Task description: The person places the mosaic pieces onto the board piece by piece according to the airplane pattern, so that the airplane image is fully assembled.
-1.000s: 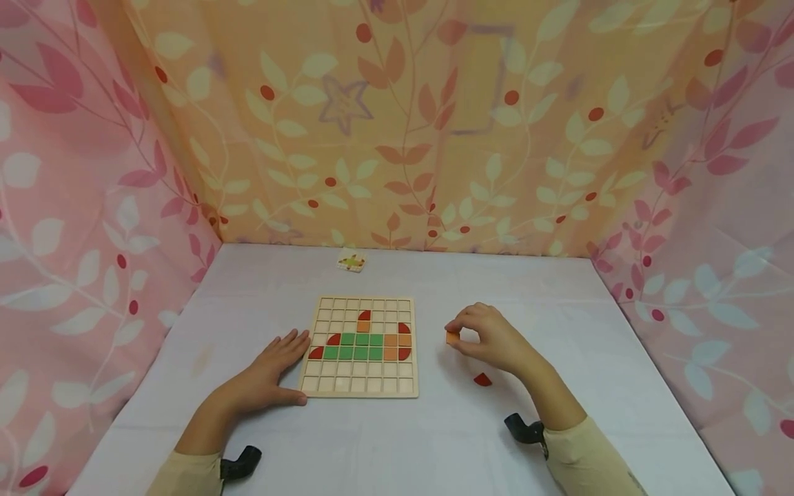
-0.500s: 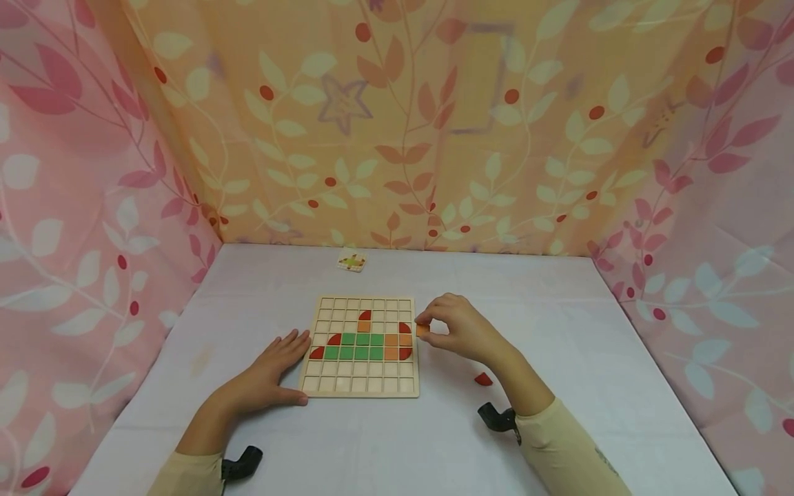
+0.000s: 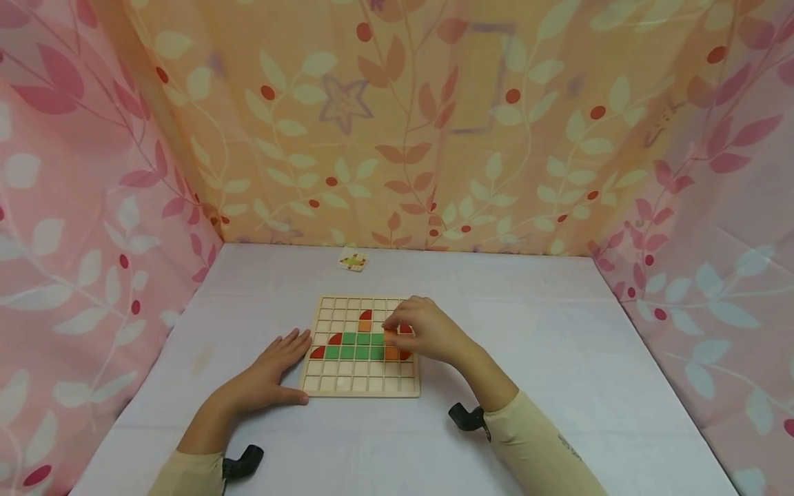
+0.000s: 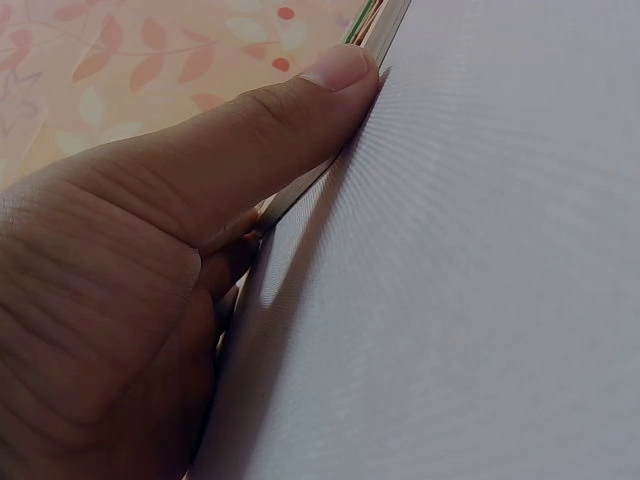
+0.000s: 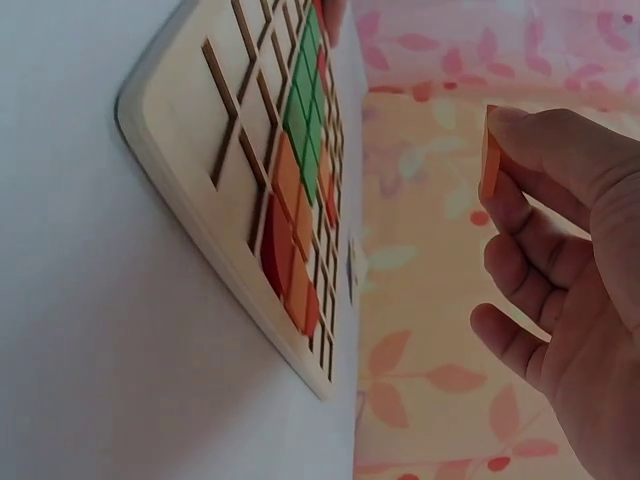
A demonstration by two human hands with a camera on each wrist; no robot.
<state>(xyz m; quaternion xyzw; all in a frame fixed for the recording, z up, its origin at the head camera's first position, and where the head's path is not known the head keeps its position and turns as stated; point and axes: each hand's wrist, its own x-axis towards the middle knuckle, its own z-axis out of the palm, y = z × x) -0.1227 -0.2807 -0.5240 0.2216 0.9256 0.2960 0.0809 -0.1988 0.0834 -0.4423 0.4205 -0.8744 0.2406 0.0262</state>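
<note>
A wooden grid board (image 3: 360, 386) lies on the white table. Several green square tiles (image 3: 355, 352) form two rows in it, with orange squares (image 3: 365, 326) and red quarter-round pieces (image 3: 336, 339) around them. My right hand (image 3: 434, 337) is over the board's right side, pinching an orange square tile (image 5: 491, 155) between thumb and fingertips. In the right wrist view that tile stands on edge, raised off the board. My left hand (image 3: 263, 379) lies along the board's left edge, fingers extended, thumb (image 4: 340, 68) touching the edge near the front corner.
A small patterned card (image 3: 353, 261) lies at the back of the white tabletop (image 3: 533, 296). Floral cloth (image 3: 409, 138) hangs behind and at both sides. Black wrist mounts (image 3: 243, 463) stick out from both sleeves.
My right hand has moved left with the orange tile, from the table beside the board to over its right columns. The forearm now covers the loose red piece. My left hand stays put.
</note>
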